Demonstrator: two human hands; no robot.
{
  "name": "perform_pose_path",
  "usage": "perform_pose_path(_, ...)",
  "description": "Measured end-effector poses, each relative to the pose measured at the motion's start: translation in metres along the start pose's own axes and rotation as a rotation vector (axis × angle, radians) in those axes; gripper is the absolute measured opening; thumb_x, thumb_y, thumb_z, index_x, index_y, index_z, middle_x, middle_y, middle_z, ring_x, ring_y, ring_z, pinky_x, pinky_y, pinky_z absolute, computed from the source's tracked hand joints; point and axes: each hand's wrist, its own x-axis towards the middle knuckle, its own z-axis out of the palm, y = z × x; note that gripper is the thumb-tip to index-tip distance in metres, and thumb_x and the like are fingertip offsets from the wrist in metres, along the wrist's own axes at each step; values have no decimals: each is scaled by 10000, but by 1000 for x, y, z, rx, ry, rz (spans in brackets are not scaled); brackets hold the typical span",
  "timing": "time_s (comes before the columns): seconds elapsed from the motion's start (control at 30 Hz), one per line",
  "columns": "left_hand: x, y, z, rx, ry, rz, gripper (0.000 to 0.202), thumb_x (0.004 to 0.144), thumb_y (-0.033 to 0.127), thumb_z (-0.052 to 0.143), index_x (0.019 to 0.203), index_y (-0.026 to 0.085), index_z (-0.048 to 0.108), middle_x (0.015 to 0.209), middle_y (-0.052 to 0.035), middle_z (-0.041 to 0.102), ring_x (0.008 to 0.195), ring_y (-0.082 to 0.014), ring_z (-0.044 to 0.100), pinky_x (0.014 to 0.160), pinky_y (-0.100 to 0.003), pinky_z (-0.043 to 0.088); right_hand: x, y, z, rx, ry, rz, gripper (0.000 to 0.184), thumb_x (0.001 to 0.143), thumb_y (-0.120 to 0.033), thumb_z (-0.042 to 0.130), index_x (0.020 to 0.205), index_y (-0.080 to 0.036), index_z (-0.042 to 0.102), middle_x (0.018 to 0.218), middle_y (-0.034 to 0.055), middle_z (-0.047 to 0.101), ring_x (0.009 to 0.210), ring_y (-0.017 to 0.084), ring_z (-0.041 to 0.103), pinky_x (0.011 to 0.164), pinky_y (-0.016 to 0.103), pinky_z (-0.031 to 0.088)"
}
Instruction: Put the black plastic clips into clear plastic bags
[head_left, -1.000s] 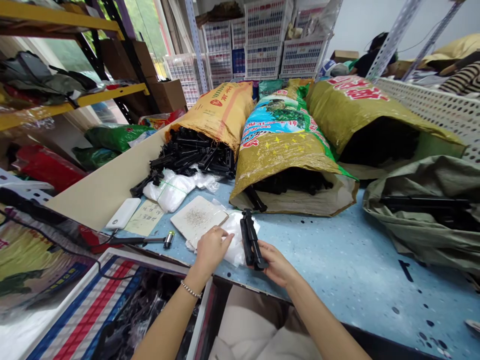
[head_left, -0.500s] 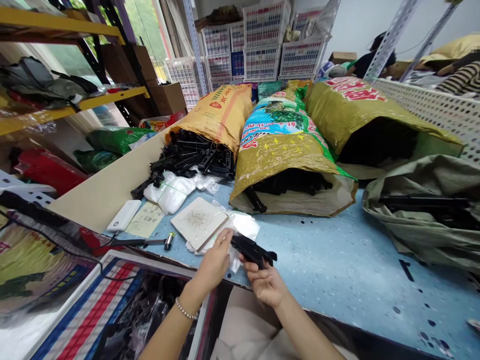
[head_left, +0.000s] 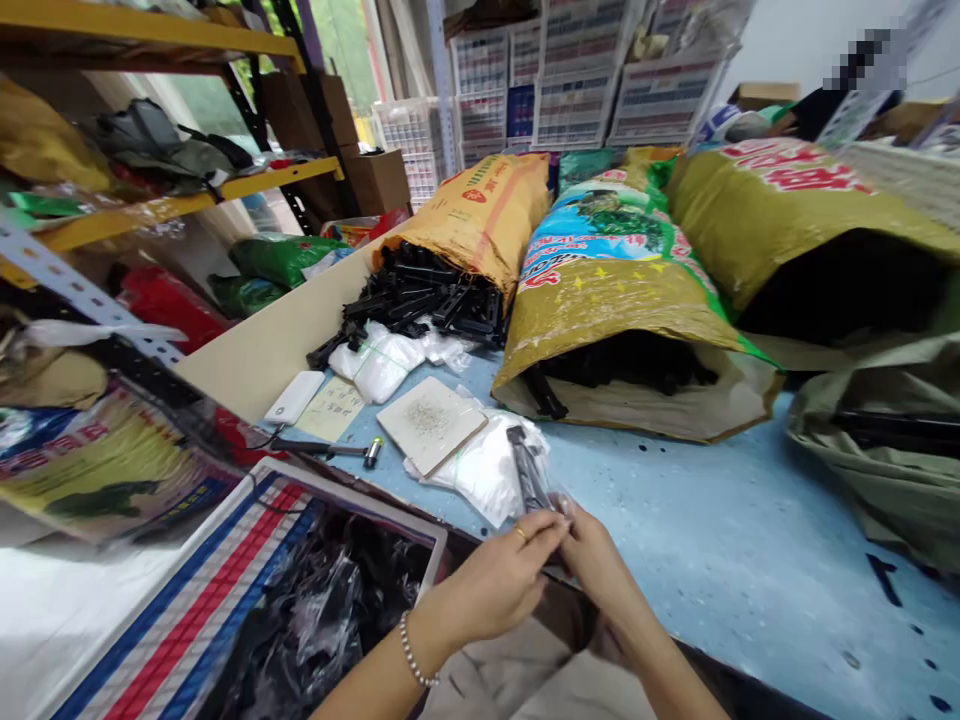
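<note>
The black part (head_left: 527, 468) sits inside a clear bag (head_left: 556, 500) just above the near edge of the blue table (head_left: 720, 530), its far end tipped toward 11 o'clock. Half a second ago it lay bare in the right hand (head_left: 596, 555); now plastic covers it, so the bagging of this piece looks well advanced. Both hands have met at the bag's near end: the left hand (head_left: 502, 575) pinches it between thumb and fingers, and the right hand's thumb presses on the same plastic, closed on it as far as I can judge, its other fingers mostly hidden. Whether the mouth is sealed I cannot tell.

From the part, a pile of plastic bags (head_left: 480, 470) lies at 9 o'clock, partly under a pale tile (head_left: 431, 422) at 10, with a hammer (head_left: 373, 453) farther out at 9. The gold sack (head_left: 615, 310) of black pieces opens at 1 o'clock, the orange sack (head_left: 480, 210) spills more near 11, and a striped crate (head_left: 210, 600) holding plastic-wrapped dark items stands at 8
</note>
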Motion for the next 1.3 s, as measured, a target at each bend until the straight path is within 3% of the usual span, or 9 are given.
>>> perform_pose_path(0.1, -19, 28, -14, 36, 18, -122, 472, 861, 177, 500, 1327, 249, 501, 1242, -122, 557, 1106, -253, 563, 979, -379, 449, -18, -12, -2, -19, -277, -49, 281, 713, -208, 659, 994, -208, 679, 910, 42, 684, 859, 221, 596, 755, 329, 487)
perform_pose_path(0.23, -73, 29, -47, 97, -73, -385, 387, 826, 174, 536, 1183, 303, 608, 1088, -63, 629, 1000, -216, 596, 890, -304, 465, -35, -20, -8, 75, -580, 144, 402, 780, -323, 676, 1166, -227, 624, 1025, 80, 659, 794, 191, 609, 715, 339, 500)
perform_pose_path(0.4, -145, -78, -85, 372, 4, -1000, 323, 618, 33, 555, 830, 234, 692, 915, -29, 671, 1007, -233, 608, 937, -320, 416, 0, -19, -15, -32, -284, 56, 368, 795, -445, 625, 1060, -191, 649, 848, 55, 664, 692, 177, 597, 665, 341, 488)
perform_pose_path(0.53, -154, -140, -100, 434, -1, -1108, 294, 578, 12, 530, 749, 202, 676, 867, -64, 691, 1005, -295, 625, 920, -397, 423, 60, -32, -23, -364, 19, -193, 326, 820, -402, 538, 1054, -190, 622, 888, 55, 631, 793, 203, 598, 764, 358, 479)
perform_pose_path(0.7, -107, -112, -88, 255, -65, -937, 175, 744, 187, 543, 808, 215, 703, 884, -39, 724, 930, -246, 654, 859, -329, 463, 133, -59, -34, -503, 320, -230, 365, 785, -358, 571, 1106, -184, 565, 1227, 153, 495, 1182, 312, 448, 933, 403, 375)
perform_pose_path(0.83, -36, -71, -58, -358, -64, -570, 278, 809, 370, 580, 1012, 218, 693, 1014, -57, 709, 964, -221, 630, 891, -333, 460, 155, -68, -39, -402, 291, -156, 261, 777, -410, 582, 891, -175, 584, 1019, 140, 597, 976, 277, 561, 761, 344, 431)
perform_pose_path(1.03, 75, -55, 4, -1035, 503, -416, 658, 719, 561, 676, 1256, 218, 514, 1242, -140, 565, 1089, -231, 569, 961, -388, 423, 72, -26, -39, -115, 90, -6, 505, 858, -623, 317, 744, -176, 525, 548, 9, 516, 398, 101, 394, 396, 228, 314)
perform_pose_path(1.17, 99, -32, 36, -1314, 504, -398, 586, 703, 489, 725, 1184, 223, 521, 922, -36, 597, 747, -142, 595, 749, -305, 487, 7, -4, -48, 141, -121, 66, 465, 856, -612, 416, 783, -178, 564, 655, 25, 585, 516, 127, 502, 494, 252, 401)
perform_pose_path(1.3, 90, 0, 56, -1230, 343, -482, 470, 686, 435, 752, 1044, 193, 567, 766, 17, 548, 592, -87, 501, 570, -215, 422, -2, -32, -74, -255, 188, -318, 435, 903, -571, 373, 811, -199, 579, 748, 33, 576, 723, 173, 524, 688, 299, 427)
